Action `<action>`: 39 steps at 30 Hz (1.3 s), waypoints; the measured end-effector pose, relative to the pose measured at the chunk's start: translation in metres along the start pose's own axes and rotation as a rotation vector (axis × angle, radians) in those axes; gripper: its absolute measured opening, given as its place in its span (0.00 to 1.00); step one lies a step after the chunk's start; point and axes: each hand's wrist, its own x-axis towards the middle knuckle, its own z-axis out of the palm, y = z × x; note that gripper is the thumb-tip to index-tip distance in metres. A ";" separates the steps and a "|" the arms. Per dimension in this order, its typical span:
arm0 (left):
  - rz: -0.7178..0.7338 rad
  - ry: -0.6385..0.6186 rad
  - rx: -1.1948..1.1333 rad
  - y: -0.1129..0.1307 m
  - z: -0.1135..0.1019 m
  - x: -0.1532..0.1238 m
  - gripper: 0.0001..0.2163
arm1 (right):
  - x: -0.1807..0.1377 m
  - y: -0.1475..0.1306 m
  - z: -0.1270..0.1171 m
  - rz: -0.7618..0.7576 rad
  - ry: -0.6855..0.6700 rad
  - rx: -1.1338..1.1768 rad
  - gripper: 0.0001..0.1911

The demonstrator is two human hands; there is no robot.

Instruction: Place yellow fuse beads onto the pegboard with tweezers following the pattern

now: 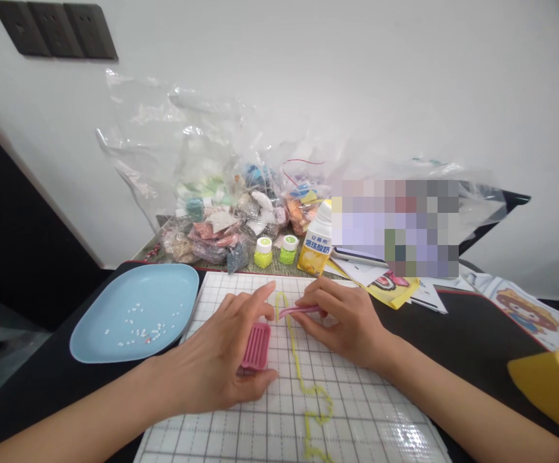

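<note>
Pink tweezers (303, 310) are pinched between the thumb and fingers of my right hand (340, 318), their tip pointing left. That tip meets a thin yellow-green line (295, 354), seemingly of tiny beads, which runs down a white gridded board (241, 431) and curls lower down. My left hand (216, 350) rests with thumb and index finger spread apart around a small pink ridged tray (257, 347). The hand partly covers the tray's left side; a grip on it does not show. The left fingertips are close to the top of the yellow-green line.
A light blue plate (110, 302) with scattered small white pieces sits at left. Behind the board are two small jars (263, 253) with yellow-green contents, a yogurt carton (315, 241) and bagged beads (212, 231). Papers (399, 289) and a yellow object (549, 389) lie right.
</note>
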 end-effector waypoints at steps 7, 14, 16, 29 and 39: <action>-0.057 0.073 -0.072 -0.003 0.007 -0.001 0.50 | 0.001 -0.001 -0.002 -0.017 -0.005 0.005 0.07; -0.099 0.053 -0.221 -0.014 0.011 -0.005 0.52 | 0.003 -0.005 -0.005 -0.051 -0.072 0.083 0.06; -0.069 0.054 -0.260 -0.016 0.012 -0.006 0.53 | 0.005 -0.009 -0.006 -0.075 -0.122 0.109 0.07; -0.023 0.061 -0.337 -0.017 0.013 -0.006 0.53 | 0.005 -0.023 0.000 -0.139 -0.202 0.035 0.11; -0.006 0.090 -0.330 -0.018 0.014 -0.006 0.53 | 0.003 -0.022 0.003 -0.154 -0.204 0.010 0.11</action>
